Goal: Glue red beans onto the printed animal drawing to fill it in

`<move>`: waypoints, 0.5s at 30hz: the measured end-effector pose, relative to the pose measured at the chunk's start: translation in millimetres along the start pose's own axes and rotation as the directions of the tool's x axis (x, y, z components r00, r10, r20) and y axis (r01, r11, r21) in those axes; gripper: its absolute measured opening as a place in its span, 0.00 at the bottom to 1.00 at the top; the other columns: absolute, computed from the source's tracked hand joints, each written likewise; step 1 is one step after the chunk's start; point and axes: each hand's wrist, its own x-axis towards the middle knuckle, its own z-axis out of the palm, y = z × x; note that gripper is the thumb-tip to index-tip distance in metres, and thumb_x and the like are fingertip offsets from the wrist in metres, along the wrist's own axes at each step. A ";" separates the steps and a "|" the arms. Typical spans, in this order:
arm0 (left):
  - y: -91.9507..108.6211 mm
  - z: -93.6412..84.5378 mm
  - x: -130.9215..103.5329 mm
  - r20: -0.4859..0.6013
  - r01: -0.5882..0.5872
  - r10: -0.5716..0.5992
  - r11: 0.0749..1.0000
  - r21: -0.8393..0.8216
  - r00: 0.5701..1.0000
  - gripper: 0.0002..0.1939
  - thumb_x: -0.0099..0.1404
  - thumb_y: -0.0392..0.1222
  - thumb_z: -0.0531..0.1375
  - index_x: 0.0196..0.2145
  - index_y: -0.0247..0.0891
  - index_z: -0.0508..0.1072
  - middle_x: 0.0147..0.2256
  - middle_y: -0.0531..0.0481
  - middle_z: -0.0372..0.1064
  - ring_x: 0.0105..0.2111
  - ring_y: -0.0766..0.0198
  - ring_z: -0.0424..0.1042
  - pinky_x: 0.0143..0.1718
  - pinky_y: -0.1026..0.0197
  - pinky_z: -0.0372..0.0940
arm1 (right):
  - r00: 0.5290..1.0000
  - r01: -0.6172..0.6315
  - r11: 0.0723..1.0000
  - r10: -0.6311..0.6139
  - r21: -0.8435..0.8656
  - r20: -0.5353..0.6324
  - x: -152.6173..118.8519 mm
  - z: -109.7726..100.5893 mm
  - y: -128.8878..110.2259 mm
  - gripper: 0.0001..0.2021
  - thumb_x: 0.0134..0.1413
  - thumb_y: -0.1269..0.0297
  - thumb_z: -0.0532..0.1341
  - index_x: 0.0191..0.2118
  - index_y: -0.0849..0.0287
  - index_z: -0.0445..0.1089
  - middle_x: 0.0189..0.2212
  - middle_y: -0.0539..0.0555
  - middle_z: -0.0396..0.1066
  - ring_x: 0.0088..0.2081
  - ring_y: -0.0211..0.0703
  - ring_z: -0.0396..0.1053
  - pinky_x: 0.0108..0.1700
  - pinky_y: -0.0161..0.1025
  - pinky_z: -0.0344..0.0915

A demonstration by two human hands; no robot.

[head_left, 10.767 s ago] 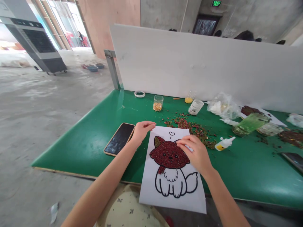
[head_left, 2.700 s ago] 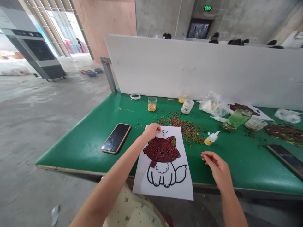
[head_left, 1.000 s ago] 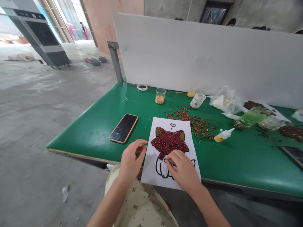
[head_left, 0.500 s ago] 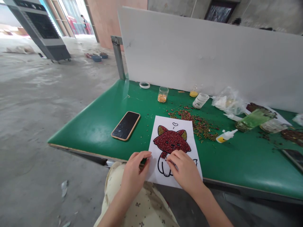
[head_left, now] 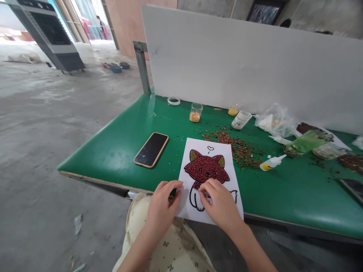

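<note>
A white sheet of paper (head_left: 184, 206) lies at the green table's front edge, its lower end jutting past it. On it is an outlined fox picture (head_left: 202, 168), its head covered in dark red beans and its inner ears in green ones; the body is mostly bare. My left hand (head_left: 164, 200) rests at the sheet's left edge, thumb and fingers apart. Over the fox's chest, my right hand (head_left: 219, 202) pinches thumb and fingertips together; whatever is between them is too small to make out. Its fingers hide part of the body.
Loose red and green beans (head_left: 241, 149) are scattered behind the sheet. A phone (head_left: 151, 150) lies to the left, a glue bottle (head_left: 272, 163) to the right. Further back stand a jar of corn kernels (head_left: 195, 113), a tipped clear jar (head_left: 241, 120) and a plastic bag (head_left: 276, 119) before a white board (head_left: 241, 64).
Both hands stay almost where they were, with the right fingertips still over the fox's chest. The view has shifted very slightly.
</note>
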 end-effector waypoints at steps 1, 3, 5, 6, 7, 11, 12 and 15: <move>0.1 0.0 0.0 0.000 0.004 -0.004 1.000 -0.003 1.000 0.10 0.64 0.37 0.52 0.40 0.41 0.71 0.39 0.47 0.71 0.42 0.60 0.68 0.40 0.58 0.68 | 1.000 -0.004 1.000 0.004 -0.005 -0.001 -0.3 1.0 -0.3 0.05 0.53 0.74 0.55 0.29 0.58 0.62 0.30 0.51 0.65 0.35 0.42 0.62 0.37 0.38 0.57; 0.3 0.2 0.1 0.002 0.005 -0.005 1.000 -0.003 1.000 0.10 0.64 0.37 0.52 0.40 0.41 0.71 0.39 0.46 0.71 0.41 0.59 0.68 0.40 0.58 0.68 | 1.000 -0.013 1.000 0.013 -0.014 -0.008 -0.9 2.8 -1.1 0.05 0.53 0.74 0.54 0.29 0.58 0.61 0.30 0.51 0.64 0.35 0.42 0.62 0.37 0.37 0.57; 0.4 0.3 0.1 0.002 -0.004 0.004 1.000 0.002 1.000 0.10 0.64 0.37 0.52 0.40 0.40 0.71 0.39 0.46 0.71 0.41 0.59 0.68 0.40 0.58 0.68 | 0.999 -0.022 1.000 0.021 -0.020 -0.025 -1.2 4.6 -1.9 0.05 0.53 0.74 0.54 0.29 0.58 0.61 0.30 0.52 0.64 0.34 0.42 0.62 0.36 0.37 0.57; 0.4 0.2 0.0 0.002 -0.010 0.010 1.000 0.005 1.000 0.10 0.64 0.37 0.52 0.41 0.40 0.71 0.39 0.46 0.71 0.41 0.59 0.68 0.40 0.58 0.68 | 0.999 -0.024 0.999 0.024 -0.022 -0.035 -1.0 5.4 -2.3 0.05 0.53 0.74 0.54 0.29 0.58 0.60 0.29 0.52 0.64 0.34 0.42 0.62 0.36 0.37 0.57; 0.5 0.1 0.0 0.001 -0.016 0.016 1.000 0.009 1.000 0.10 0.64 0.36 0.52 0.41 0.40 0.71 0.39 0.46 0.71 0.41 0.59 0.68 0.40 0.58 0.68 | 0.999 -0.028 0.999 0.026 -0.024 -0.045 -0.7 6.2 -2.8 0.06 0.53 0.74 0.53 0.28 0.58 0.60 0.29 0.52 0.64 0.34 0.42 0.62 0.36 0.37 0.57; 0.9 -0.5 -0.1 -0.008 -0.033 0.033 0.999 0.018 0.999 0.10 0.64 0.35 0.52 0.40 0.41 0.71 0.39 0.47 0.71 0.41 0.59 0.68 0.42 0.57 0.67 | 0.996 -0.030 0.999 0.027 -0.036 -0.084 0.7 8.2 -4.0 0.06 0.54 0.74 0.53 0.28 0.57 0.59 0.29 0.52 0.63 0.33 0.42 0.62 0.35 0.37 0.57; 1.2 -0.7 0.0 -0.013 -0.034 0.035 0.999 0.018 0.999 0.10 0.63 0.35 0.52 0.40 0.41 0.71 0.39 0.47 0.71 0.41 0.59 0.68 0.42 0.57 0.67 | 0.996 -0.028 0.999 0.025 -0.035 -0.091 0.7 8.1 -4.1 0.06 0.54 0.74 0.53 0.28 0.57 0.60 0.29 0.52 0.63 0.33 0.42 0.62 0.35 0.37 0.57; 2.3 -0.8 0.5 -0.023 -0.027 0.027 1.000 0.010 0.999 0.10 0.63 0.36 0.52 0.39 0.40 0.72 0.38 0.47 0.72 0.41 0.60 0.69 0.40 0.58 0.68 | 0.995 -0.024 1.000 0.023 -0.009 -0.099 -0.4 5.8 -3.3 0.06 0.55 0.73 0.52 0.29 0.57 0.60 0.29 0.52 0.64 0.34 0.42 0.61 0.36 0.38 0.57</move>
